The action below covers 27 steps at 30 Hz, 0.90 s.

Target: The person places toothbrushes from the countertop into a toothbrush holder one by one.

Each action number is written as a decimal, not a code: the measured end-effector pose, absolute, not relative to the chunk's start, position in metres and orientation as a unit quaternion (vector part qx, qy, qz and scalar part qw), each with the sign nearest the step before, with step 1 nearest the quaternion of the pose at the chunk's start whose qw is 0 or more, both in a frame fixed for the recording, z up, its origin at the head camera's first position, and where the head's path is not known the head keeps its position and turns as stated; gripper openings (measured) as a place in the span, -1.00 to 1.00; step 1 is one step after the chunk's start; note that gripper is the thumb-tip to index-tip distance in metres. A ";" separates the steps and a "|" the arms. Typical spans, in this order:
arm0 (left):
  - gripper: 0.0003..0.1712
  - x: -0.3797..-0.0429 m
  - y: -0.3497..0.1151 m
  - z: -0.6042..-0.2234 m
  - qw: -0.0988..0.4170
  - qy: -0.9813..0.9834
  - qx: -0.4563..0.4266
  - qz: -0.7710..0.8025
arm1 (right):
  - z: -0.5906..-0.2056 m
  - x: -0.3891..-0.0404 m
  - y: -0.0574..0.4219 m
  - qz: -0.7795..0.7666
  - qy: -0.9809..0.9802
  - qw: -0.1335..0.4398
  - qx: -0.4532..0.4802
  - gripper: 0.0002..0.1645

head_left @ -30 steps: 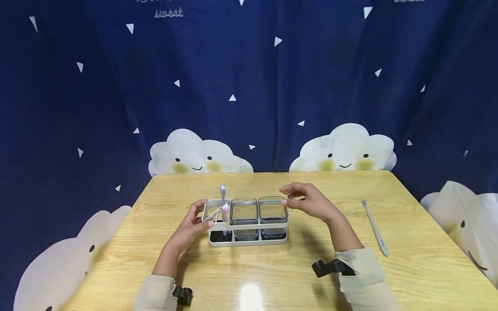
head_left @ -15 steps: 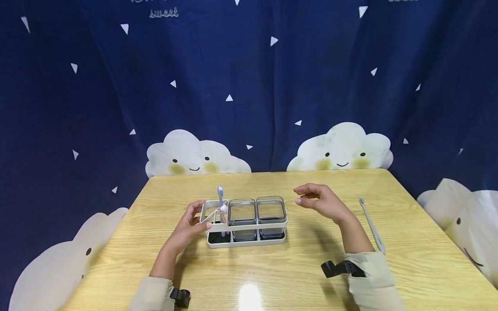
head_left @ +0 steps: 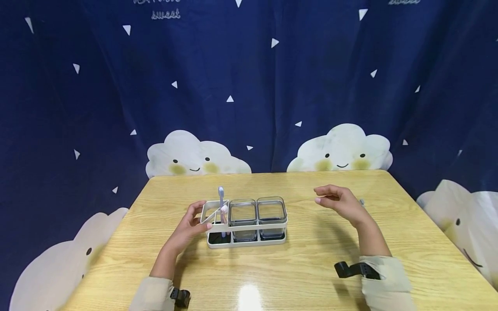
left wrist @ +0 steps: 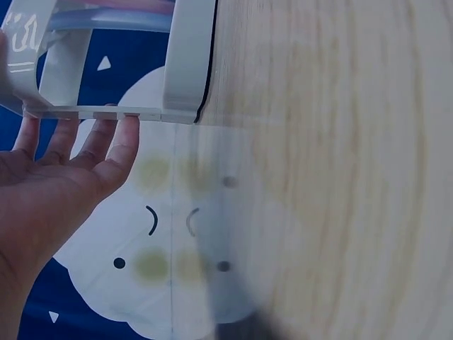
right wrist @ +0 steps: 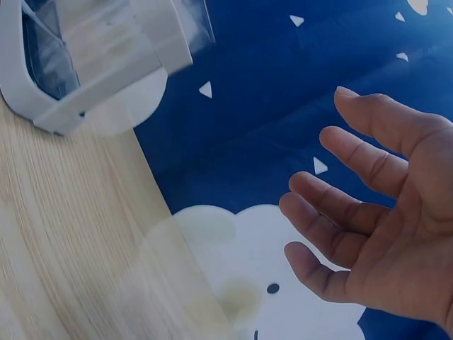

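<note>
A white toothbrush holder [head_left: 253, 226] stands on the table. It bears two clear square cups, a left cup [head_left: 243, 212] and a right cup [head_left: 271, 211]. Upright in its left compartment are a blue-purple toothbrush [head_left: 221, 194] and a pink toothbrush [head_left: 224, 209]. My left hand [head_left: 186, 229] grips the holder's left end, thumb at the front; in the left wrist view its fingertips touch the frame [left wrist: 187, 64]. My right hand [head_left: 340, 203] hovers right of the holder, fingers relaxed, holding nothing. Behind it shows a grey toothbrush's head [head_left: 362, 202]; the arm hides the rest.
The wooden table [head_left: 292, 276] reaches back to a dark blue curtain [head_left: 210, 52] printed with clouds and triangles. A black wrist camera [head_left: 348, 270] sits on the right sleeve and another camera [head_left: 180, 296] on the left.
My right hand has moved from the holder's right end away to the right, and its arm now covers most of the grey toothbrush. The left hand keeps its grip on the holder.
</note>
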<state>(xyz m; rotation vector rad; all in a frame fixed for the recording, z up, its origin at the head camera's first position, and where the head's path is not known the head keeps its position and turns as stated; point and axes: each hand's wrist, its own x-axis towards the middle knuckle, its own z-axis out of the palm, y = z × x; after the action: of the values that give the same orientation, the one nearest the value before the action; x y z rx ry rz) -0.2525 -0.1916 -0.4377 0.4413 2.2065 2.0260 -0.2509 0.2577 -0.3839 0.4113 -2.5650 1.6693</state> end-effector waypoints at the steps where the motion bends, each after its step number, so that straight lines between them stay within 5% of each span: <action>1: -0.20 -0.255 -0.193 -0.442 0.056 0.727 0.145 0.669 | -0.385 -0.251 0.260 0.542 -0.830 0.028 0.131 -0.49; 27: -0.20 -0.256 -0.194 -0.441 0.063 0.723 0.144 0.673 | -0.407 -0.236 0.329 0.488 -0.869 0.032 0.076 -0.39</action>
<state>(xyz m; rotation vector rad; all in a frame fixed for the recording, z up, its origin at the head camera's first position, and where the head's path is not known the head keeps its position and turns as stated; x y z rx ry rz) -0.2564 -0.1939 -0.4414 0.4337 2.1851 2.0320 -0.2358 0.3292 -0.4072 0.2353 -2.6756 1.5042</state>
